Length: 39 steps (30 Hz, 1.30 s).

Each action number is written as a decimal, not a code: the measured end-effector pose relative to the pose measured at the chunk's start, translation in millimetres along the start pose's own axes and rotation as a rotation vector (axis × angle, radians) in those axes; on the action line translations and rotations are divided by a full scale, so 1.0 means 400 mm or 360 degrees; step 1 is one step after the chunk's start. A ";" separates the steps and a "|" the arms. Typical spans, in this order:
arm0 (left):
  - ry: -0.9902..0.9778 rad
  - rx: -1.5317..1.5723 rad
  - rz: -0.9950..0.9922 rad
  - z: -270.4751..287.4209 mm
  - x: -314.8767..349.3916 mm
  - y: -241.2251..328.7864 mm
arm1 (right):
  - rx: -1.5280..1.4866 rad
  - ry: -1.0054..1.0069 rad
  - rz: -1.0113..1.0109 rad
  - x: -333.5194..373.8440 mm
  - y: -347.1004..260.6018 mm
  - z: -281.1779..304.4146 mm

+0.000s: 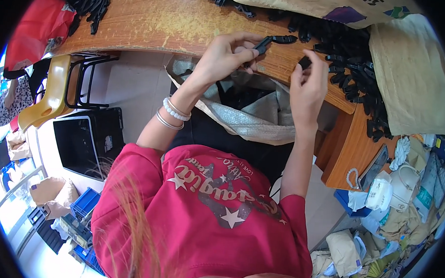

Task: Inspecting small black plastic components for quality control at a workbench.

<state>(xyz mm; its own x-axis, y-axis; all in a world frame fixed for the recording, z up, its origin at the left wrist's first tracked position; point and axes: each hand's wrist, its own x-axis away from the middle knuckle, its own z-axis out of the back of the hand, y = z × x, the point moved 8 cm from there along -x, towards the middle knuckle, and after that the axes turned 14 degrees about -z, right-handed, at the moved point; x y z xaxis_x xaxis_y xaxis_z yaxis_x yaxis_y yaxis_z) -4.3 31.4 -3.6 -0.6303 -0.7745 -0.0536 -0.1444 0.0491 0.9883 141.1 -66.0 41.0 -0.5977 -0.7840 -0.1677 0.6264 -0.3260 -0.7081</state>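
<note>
clip [269,41] of black plastic, slanting up and right, far end level
left hand [228,55], angled inward, pinches it; right hand [310,84], upright, pinches a small black piece [305,62]

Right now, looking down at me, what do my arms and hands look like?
You wear short pinkish-red sleeves. Your left hand and right hand are ungloved. Below the left one sit a pale beaded bracelet and a slim, shiny bangle; no jewellery shows on the right.

Slanted black part [264,43] in left fingers [246,55], black block [305,62] in right fingers [317,65]
</note>
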 end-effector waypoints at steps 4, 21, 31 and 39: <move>-0.0193 0.0012 -0.0014 -0.021 0.000 0.000 | -0.0944 -0.0165 -0.0165 0.022 -0.007 0.011; -0.0447 -0.0595 -0.0371 -0.078 0.024 0.097 | -0.0882 -0.0448 -0.0424 0.042 0.014 -0.029; -0.0380 -0.0525 -0.0453 -0.065 0.032 0.072 | -0.1084 -0.0405 -0.0198 0.029 0.011 -0.042; 0.0395 -0.0281 -0.0117 0.105 -0.042 0.008 | 0.0015 0.0226 0.0290 -0.046 -0.049 -0.049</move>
<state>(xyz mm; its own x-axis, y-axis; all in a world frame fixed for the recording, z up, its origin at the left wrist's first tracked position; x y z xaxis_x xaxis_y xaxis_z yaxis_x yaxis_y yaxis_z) -26.4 70.9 -5.4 -0.4148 -0.9032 -0.1106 -0.0341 -0.1060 0.9938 129.9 -34.9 44.4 -0.5381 -0.7485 -0.3876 0.7346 -0.1911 -0.6510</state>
